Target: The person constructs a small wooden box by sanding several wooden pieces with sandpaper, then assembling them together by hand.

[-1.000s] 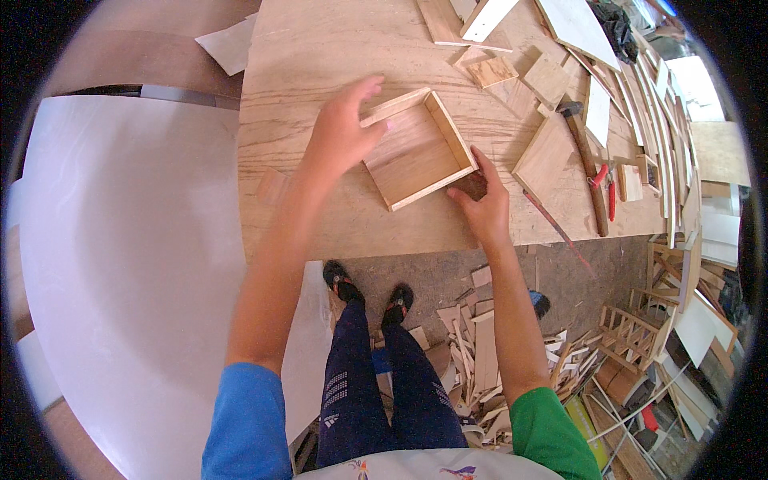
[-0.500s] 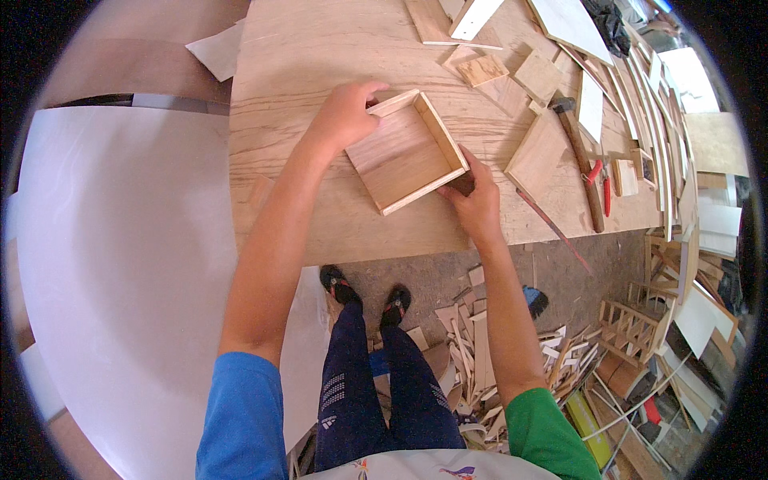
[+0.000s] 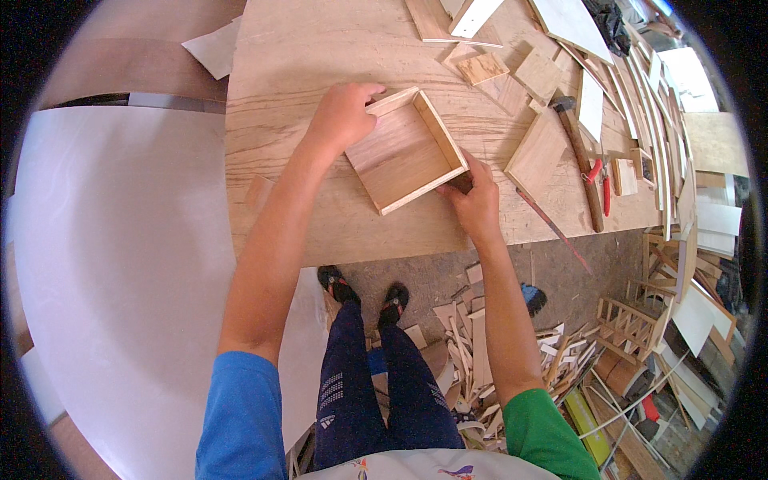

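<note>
A small, shallow wooden box (image 3: 398,155) with a plywood bottom and thin side walls sits at an angle over the workbench (image 3: 280,48). My left hand (image 3: 344,118) grips its far left corner, thumb toward the inside and fingers over the outer side. At the near right corner, my right hand (image 3: 475,198) holds the wall from outside, with some fingertips hidden behind it. Whether the box rests on the bench or is lifted slightly I cannot make out.
Right of the box lie a wooden board (image 3: 538,154), a hammer (image 3: 578,160), red-handled pliers (image 3: 606,188), a thin red-and-dark strip (image 3: 552,218) and several wood blocks. A large white sheet (image 3: 120,264) stands left of the bench. Wood scraps (image 3: 472,344) and a blue brush (image 3: 534,299) lie on the floor.
Almost nothing differs. Both hands keep their hold on the box, and the view has shifted very slightly.
</note>
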Demonstrator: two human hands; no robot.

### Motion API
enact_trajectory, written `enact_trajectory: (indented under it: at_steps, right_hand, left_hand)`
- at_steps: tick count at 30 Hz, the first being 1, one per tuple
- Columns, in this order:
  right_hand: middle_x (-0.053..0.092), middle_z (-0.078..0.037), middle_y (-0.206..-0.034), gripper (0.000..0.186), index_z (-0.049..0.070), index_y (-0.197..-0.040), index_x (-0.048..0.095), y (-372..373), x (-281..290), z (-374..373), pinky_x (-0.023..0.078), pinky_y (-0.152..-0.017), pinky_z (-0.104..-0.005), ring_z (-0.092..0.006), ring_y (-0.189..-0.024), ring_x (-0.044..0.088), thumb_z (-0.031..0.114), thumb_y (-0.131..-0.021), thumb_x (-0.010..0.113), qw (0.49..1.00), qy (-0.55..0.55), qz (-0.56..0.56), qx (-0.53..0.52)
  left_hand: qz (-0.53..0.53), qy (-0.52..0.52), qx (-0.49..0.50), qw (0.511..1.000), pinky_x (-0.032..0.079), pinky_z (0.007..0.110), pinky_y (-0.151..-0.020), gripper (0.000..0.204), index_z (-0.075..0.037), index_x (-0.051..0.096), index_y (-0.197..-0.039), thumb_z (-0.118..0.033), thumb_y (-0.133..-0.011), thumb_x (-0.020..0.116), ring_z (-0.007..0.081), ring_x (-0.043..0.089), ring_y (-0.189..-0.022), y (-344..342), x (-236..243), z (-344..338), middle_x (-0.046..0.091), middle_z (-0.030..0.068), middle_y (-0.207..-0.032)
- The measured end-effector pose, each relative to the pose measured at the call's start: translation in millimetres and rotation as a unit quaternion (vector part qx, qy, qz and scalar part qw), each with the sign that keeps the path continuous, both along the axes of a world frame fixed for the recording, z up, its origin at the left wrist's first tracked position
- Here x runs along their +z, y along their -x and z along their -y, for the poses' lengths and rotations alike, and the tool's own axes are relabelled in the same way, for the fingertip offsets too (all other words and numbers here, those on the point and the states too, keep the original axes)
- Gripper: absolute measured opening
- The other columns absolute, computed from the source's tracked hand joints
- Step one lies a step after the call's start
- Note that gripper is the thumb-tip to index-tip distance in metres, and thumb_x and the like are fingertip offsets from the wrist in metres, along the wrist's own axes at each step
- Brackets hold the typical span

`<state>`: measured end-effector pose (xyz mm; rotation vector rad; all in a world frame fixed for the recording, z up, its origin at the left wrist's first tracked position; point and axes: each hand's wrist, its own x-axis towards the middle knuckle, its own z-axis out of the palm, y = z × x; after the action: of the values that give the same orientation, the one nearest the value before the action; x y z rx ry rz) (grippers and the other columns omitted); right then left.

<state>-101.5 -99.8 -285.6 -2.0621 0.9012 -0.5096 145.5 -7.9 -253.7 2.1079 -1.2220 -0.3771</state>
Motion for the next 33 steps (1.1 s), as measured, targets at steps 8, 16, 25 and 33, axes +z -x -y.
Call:
enact_trajectory:
  at_steps: [8,16,25,33]
  right_hand:
    - [0.058,-0.014,-0.119,0.064,0.007,-0.130,0.057,0.8,-4.3,2.8,0.053,-0.091,-0.0339,-0.0251,-0.105,0.063,-0.008,-0.071,0.077,1.000,0.007,-0.004,0.017]
    - [0.058,-0.016,-0.118,0.065,0.007,-0.130,0.058,-0.7,3.9,2.0,0.051,-0.090,-0.0355,-0.0280,-0.103,0.063,-0.004,-0.069,0.079,0.999,0.017,-0.028,0.015]
    - [0.059,-0.017,-0.116,0.066,0.008,-0.130,0.058,-1.4,0.8,2.5,0.051,-0.091,-0.0359,-0.0294,-0.104,0.063,-0.002,-0.069,0.080,0.998,0.037,-0.039,0.013]
    - [0.059,-0.018,-0.115,0.066,0.008,-0.130,0.058,-0.2,-1.7,3.9,0.051,-0.090,-0.0367,-0.0308,-0.103,0.063,-0.001,-0.068,0.080,0.998,0.051,-0.022,0.015]
  left_hand:
    - [0.019,-0.012,0.002,1.000,0.053,0.042,-0.083,0.033,-0.010,0.074,-0.102,-0.006,-0.070,0.067,0.0378,0.065,-0.090,2.4,5.9,-1.8,0.069,0.0187,-0.096]
    - [0.013,-0.052,0.019,0.998,0.053,0.042,-0.082,0.034,-0.014,0.075,-0.104,-0.008,-0.072,0.067,0.0375,0.066,-0.089,2.9,9.0,-1.7,0.069,0.0191,-0.095]
    - [0.022,-0.062,0.004,0.998,0.053,0.043,-0.081,0.035,-0.015,0.075,-0.103,-0.009,-0.069,0.068,0.0378,0.065,-0.087,-3.1,6.8,0.2,0.070,0.0190,-0.093]
    - [0.023,-0.047,-0.031,0.998,0.052,0.041,-0.075,0.029,-0.010,0.075,-0.099,-0.019,-0.072,0.075,0.0360,0.066,-0.081,-9.6,-0.5,1.1,0.068,0.0212,-0.087]
